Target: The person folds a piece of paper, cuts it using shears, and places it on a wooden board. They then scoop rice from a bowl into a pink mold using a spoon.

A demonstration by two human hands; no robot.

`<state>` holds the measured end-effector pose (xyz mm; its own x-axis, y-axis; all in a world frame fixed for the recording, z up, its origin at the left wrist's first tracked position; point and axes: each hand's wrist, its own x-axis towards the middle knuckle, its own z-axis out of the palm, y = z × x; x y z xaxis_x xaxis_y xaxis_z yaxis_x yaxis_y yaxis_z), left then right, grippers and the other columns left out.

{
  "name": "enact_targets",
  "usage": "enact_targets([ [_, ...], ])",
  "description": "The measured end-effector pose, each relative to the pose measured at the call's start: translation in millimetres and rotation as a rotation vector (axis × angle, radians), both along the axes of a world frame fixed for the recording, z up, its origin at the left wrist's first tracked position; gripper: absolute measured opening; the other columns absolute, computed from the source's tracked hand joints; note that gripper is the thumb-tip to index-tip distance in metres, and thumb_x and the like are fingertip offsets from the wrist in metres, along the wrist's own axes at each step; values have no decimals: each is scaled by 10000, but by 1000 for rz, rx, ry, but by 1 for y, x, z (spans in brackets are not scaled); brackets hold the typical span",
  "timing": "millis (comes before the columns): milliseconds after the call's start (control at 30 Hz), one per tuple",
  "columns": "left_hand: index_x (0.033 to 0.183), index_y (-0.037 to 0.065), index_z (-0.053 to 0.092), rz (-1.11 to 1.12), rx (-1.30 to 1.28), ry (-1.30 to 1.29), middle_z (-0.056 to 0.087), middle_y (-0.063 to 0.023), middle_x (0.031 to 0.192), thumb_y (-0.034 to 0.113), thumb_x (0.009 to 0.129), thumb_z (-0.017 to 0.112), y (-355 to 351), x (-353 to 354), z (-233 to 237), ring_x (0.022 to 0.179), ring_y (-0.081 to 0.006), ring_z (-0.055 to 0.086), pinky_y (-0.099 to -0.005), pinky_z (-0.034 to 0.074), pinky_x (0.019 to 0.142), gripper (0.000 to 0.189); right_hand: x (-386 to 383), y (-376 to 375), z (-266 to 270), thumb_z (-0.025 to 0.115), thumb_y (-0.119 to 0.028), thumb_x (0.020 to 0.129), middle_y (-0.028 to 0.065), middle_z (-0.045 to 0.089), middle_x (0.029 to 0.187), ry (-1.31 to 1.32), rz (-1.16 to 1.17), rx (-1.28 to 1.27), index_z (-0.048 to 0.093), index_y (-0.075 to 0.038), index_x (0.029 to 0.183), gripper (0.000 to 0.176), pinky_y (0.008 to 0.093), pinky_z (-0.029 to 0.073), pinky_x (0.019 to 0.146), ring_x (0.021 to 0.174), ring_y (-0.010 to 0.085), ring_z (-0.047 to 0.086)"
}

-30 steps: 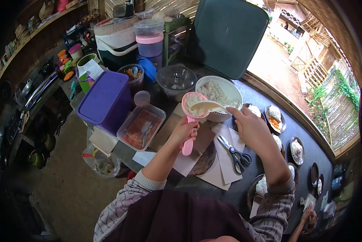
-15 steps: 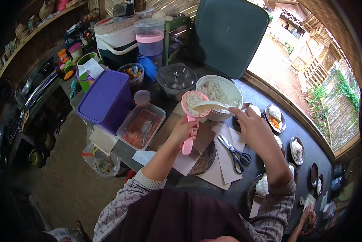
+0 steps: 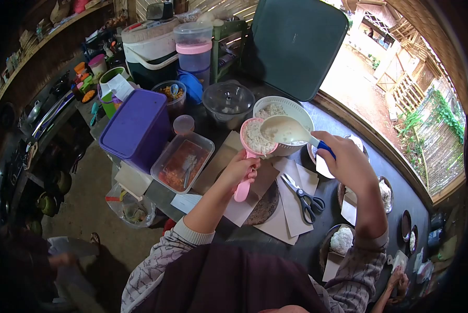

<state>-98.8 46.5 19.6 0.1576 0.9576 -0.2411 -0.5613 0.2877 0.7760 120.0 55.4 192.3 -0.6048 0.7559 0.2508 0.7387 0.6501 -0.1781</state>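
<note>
My left hand (image 3: 239, 169) is closed round the handle of a pink scoop (image 3: 243, 192), whose round cup is full of white rice (image 3: 256, 136). In my right hand (image 3: 346, 156) is a rice paddle (image 3: 291, 129) with a pale blade and a blue handle. The blade lies tilted against the right side of the scoop's cup, touching the rice. Just behind, a white basket (image 3: 308, 116) holds more rice, partly covered by the paddle. Black-handled scissors (image 3: 308, 202) rest on paper sheets (image 3: 281, 227) below my hands.
Left of the scoop stand a plastic box of red food (image 3: 184, 161) and a purple container (image 3: 134, 125). A lidded pot (image 3: 228, 101) is behind. Several plates with rice (image 3: 342, 240) line the right side. Another person's hands (image 3: 398, 279) show lower right; a blurred person (image 3: 35, 261) is lower left.
My right hand has moved right and slightly down, turning the paddle so its blade faces up. The scoop's cup has shifted slightly right. A person has come into view at lower left.
</note>
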Motion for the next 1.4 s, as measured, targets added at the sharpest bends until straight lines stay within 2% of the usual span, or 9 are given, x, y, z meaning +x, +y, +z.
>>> enact_targets([
  [200,1078,117,391,-123,6,27,433,2,718,6,785,463,-5,3,5,469,-61,367,-214,310,392,321,9,6,28,569,-160,808,164,632,808,-176,51,-306,590,-120,1079,275,395,473,679,746,322,610],
  [533,1020,98,406,-178,-18,49,420,-7,713,28,802,456,-10,5,11,470,-64,369,-216,308,406,234,8,7,11,604,-134,782,168,614,728,-171,143,-187,596,-88,1063,285,388,444,650,678,332,595],
  [733,984,75,415,-218,29,117,421,-5,711,44,819,464,-11,6,13,472,-66,372,-217,307,404,175,6,21,16,605,-123,774,154,631,893,-185,108,-272,619,-109,1069,296,375,470,709,771,318,607],
  [833,1038,63,416,-242,31,140,421,-4,713,46,823,466,-12,6,14,474,-68,371,-217,306,409,222,8,32,16,614,-118,771,146,630,891,-186,167,-377,622,-84,1073,304,343,467,697,743,292,604],
  [900,1232,99,374,-267,52,146,414,17,677,50,832,468,-12,7,13,459,-42,356,-190,295,384,414,8,35,17,612,-104,774,120,630,830,-233,126,-506,626,-82,1080,307,316,462,646,661,231,595],
  [1100,1310,121,295,-405,115,234,449,6,748,7,846,424,-16,5,13,475,-33,355,-181,299,396,495,17,45,8,612,-115,778,108,632,822,-306,93,-623,630,-108,1086,309,302,453,588,579,154,571],
  [1233,1341,134,248,-445,134,234,464,0,809,-5,847,410,-22,10,17,493,-32,362,-185,314,408,539,15,41,9,611,-131,780,123,639,846,-399,42,-634,633,-104,1079,300,309,458,622,636,183,591],
  [1300,1261,63,315,-385,146,266,429,-6,644,8,810,426,-23,12,18,457,-64,379,-214,317,390,468,16,39,4,606,-135,781,137,640,886,-350,100,-583,622,-86,1077,300,318,457,680,733,223,609],
  [1400,1272,56,301,-364,138,292,434,-7,650,-2,776,414,-23,12,18,465,-62,390,-216,331,394,512,16,40,-5,612,-108,770,130,645,886,-329,73,-543,629,-86,1053,285,311,453,676,755,201,609],
])
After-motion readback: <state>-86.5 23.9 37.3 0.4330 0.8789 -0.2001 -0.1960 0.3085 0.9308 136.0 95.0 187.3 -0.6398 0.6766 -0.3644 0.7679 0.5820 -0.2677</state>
